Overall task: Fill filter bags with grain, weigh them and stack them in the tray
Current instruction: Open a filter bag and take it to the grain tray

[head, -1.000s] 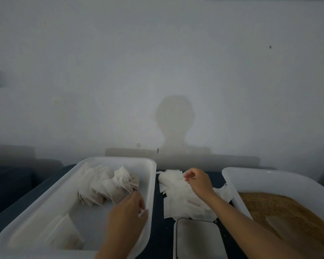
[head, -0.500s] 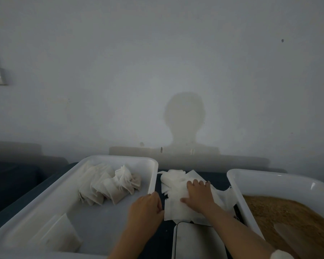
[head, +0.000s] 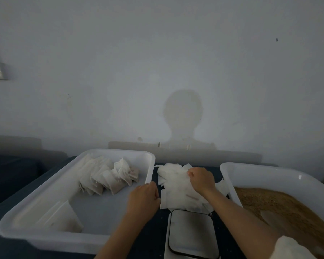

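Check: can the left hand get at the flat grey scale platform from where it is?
Probably yes: the left hand hovers just left of the flat grey scale platform, which lies bare, nothing between them.

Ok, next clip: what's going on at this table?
A person is picking an empty filter bag from the loose pile of filter bags between two white tubs. The right hand pinches at the top of the pile, while the left hand grips the pile's near left edge. The left tray holds a row of filled bags. The right tub holds brown grain. The scale in front is bare.
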A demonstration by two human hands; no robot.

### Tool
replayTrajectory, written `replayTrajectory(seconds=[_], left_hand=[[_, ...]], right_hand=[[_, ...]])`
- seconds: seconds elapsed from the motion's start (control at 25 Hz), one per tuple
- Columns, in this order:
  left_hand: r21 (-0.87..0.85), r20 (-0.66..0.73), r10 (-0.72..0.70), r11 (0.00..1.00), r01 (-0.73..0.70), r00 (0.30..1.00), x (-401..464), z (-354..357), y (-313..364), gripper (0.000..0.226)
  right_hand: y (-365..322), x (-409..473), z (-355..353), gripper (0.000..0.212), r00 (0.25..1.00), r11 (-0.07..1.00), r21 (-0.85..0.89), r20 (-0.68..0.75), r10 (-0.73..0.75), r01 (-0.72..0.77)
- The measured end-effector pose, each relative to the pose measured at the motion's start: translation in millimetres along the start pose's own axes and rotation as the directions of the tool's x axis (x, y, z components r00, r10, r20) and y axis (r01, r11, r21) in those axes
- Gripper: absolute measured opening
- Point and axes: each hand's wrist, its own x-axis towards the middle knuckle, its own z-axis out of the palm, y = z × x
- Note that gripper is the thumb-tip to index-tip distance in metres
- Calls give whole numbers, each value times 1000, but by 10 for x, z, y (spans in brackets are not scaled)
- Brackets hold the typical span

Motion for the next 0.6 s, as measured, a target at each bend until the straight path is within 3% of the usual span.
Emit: replayTrajectory(seconds=[0.2,0.32,0.4,0.52,0.6], left_hand=[[11,-19,0,1000,0,1000,2,39,110,15],[14,-7,-3,1000,3,1000,-34,57,138,13],[-32,-9,-5,999,4,1000,-39,52,171,10],[-387,40,-52,920,63,998,-7,12,338,20],[-696,184,-89,691,194,979,14,-32,530,43]], right_hand=[[139,-85,4,39,960,997,-40,270,70,-62],[125,-142,13,43,987,997,-30,146,70,-66],[27,-149,-191,42,996,991,108,-28,86,-82],[-75,-224,-648,36,979,881,469,-139,147,-66],[-34,-385,-930,32,988,713,700,-82,133,-38]])
